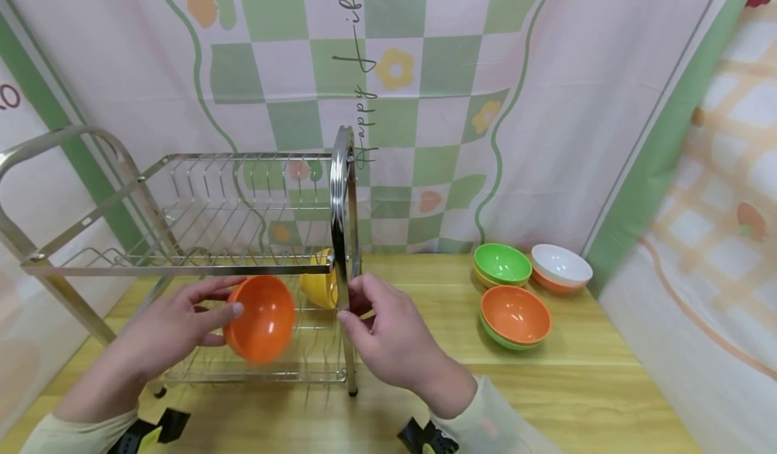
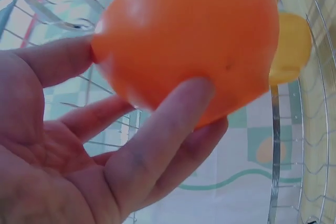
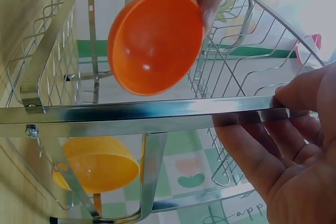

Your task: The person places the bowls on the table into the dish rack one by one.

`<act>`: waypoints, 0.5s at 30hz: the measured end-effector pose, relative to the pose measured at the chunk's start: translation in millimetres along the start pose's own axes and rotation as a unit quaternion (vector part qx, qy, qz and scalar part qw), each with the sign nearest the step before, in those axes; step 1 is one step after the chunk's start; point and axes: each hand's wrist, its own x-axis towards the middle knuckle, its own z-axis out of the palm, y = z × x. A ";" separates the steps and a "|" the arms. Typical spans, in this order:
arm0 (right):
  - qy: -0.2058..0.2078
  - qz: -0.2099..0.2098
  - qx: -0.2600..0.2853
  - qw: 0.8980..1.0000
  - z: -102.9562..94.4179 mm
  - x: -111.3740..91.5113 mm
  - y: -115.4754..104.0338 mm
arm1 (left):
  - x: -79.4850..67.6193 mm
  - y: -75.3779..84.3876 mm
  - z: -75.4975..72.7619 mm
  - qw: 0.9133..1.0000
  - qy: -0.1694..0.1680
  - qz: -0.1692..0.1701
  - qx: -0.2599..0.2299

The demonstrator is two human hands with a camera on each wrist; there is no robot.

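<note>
I see the left hand [image 1: 173, 326] pinching the tilted orange bowl [image 1: 264, 322], left of the yellow bowl [image 1: 318, 289]; the right hand [image 1: 397, 336] grips the rack post [image 1: 338, 218].

Head view: shot from above pale wood-grain counter [image 1: 577, 366], faced forward and down; two-tier silver metal dish rack [image 1: 182, 270] taken in at middle range. Left wrist view: turned sideways, set close by left hand [image 2: 131, 169]; held round glossy orange bowl [image 2: 194, 35] seen from outside, cut by top edge. Right wrist view: also sideways, orange bowl's inside seen from farther off. Rounded yellow bowl [image 3: 102, 169] shared by all three.
</note>
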 end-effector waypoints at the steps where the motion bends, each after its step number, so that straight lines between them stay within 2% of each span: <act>1: 0.001 -0.001 0.000 1.000 0.1 -0.2 0.1 | 2.3 0.5 -0.9 1.000 0.010 -0.009 0.021; 4: 0.002 -0.005 -0.003 1.000 0.5 -0.3 0.9 | 8.4 0.9 -4.2 0.996 0.028 -0.025 0.085; 6: 0.002 -0.007 -0.002 1.000 0.7 -0.3 1.2 | 12.9 1.1 -6.1 0.989 0.032 -0.025 0.140; 8: 0.002 -0.009 -0.002 1.000 1.0 -0.1 1.6 | 17.8 0.5 -7.7 0.980 0.038 -0.023 0.193; 9: 0.002 -0.010 -0.002 1.000 1.1 -0.1 1.8 | 20.8 -0.3 -8.4 0.974 0.034 -0.010 0.224; 11: 0.003 -0.010 -0.002 1.000 1.1 -0.1 2.2 | 27.6 -1.2 -9.6 0.962 0.040 -0.013 0.268; 13: 0.003 -0.010 -0.004 1.000 0.9 -0.3 2.4 | 35.7 -3.8 -10.4 0.956 0.038 -0.023 0.289; 14: 0.003 -0.010 -0.006 1.000 0.9 -0.4 2.6 | 40.2 -5.2 -10.3 0.956 0.035 -0.030 0.289; 15: 0.004 -0.010 -0.006 1.000 0.6 -0.6 2.7 | 45.0 -6.8 -10.2 0.962 0.026 -0.037 0.268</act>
